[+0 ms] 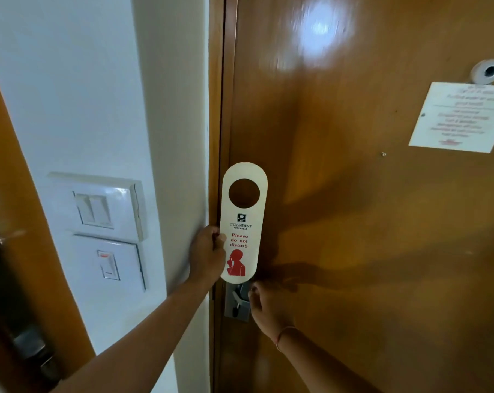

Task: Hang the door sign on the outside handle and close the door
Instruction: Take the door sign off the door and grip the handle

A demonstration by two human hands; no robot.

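Note:
A cream door sign (244, 222) with a round hole at its top and red "Please do not disturb" lettering is held upright against the left edge of the brown wooden door (353, 222). My left hand (207, 255) pinches the sign's left side. Just below the sign, my right hand (264, 307) rests on the metal lock plate and handle (235, 306); the hand hides most of the handle, so its grip is unclear. The door sits flush with its frame (216, 109).
A white wall (98, 109) to the left carries two switch plates (98, 211). Another brown door with a metal handle (27, 344) stands at the far left. A white notice (458, 117) and a peephole (488, 70) sit on the door's upper right.

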